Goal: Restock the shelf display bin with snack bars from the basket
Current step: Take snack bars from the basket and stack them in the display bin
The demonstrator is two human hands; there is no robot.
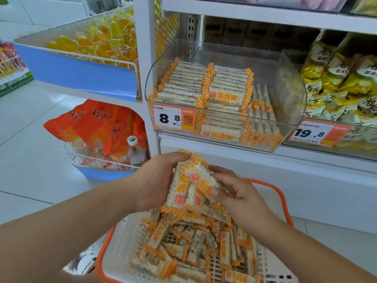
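Both hands grip one bunch of snack bars (190, 184) mid-frame: left hand (157, 180) and right hand (234, 193) curled round it, right above the basket (283, 201); display bin (289, 82) sits upper right.

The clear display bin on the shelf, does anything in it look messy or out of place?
Mostly tidy: two neat flat stacks of snack bars fill the display bin at left and middle. At the right, a few bars stand on edge, leaning unevenly, with empty space beside them.
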